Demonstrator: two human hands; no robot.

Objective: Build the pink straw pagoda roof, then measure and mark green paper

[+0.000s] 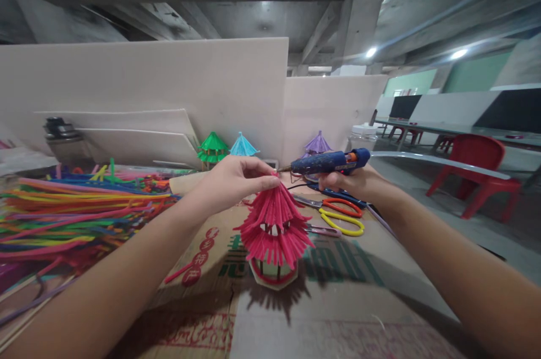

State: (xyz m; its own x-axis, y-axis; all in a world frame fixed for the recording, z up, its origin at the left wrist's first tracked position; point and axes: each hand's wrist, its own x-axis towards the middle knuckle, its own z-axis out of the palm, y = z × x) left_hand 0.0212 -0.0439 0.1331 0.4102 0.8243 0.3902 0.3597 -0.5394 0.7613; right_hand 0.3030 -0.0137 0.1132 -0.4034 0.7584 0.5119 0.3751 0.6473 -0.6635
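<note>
Closest to the person, a flattened brown cardboard sheet with red and green printing (338,302) covers the worktop. Standing upright on it, dead centre, is a small two-tiered pagoda model roofed in pink fuzzy craft stems (274,229), its pale base resting on the cardboard. The left hand (236,181) comes in from seven o'clock, and its fingers (264,181) are pinched narrowly together on the very tip of the pink roof. The right hand (353,181) comes in from four o'clock and is wrapped around the grip of a blue hot glue gun (327,163); the gun lies level, its nozzle pointing toward nine o'clock, just beside the left fingertips and above the roof tip, though I cannot tell if it touches.

Just beyond the pagoda, at two o'clock from it, a pair of scissors with yellow and orange loop handles (342,218) lies flat on the cardboard below the right hand. Out at nine o'clock, a loose heap of long multicoloured fuzzy craft stems (71,215) spreads over the table.

Farther back, three little finished roof models, a green one (212,147), a light blue one (243,146) and a purple one (318,143), stand before upright white foam boards (169,83). At three o'clock, well apart, a red plastic chair (477,170) sits on the floor
</note>
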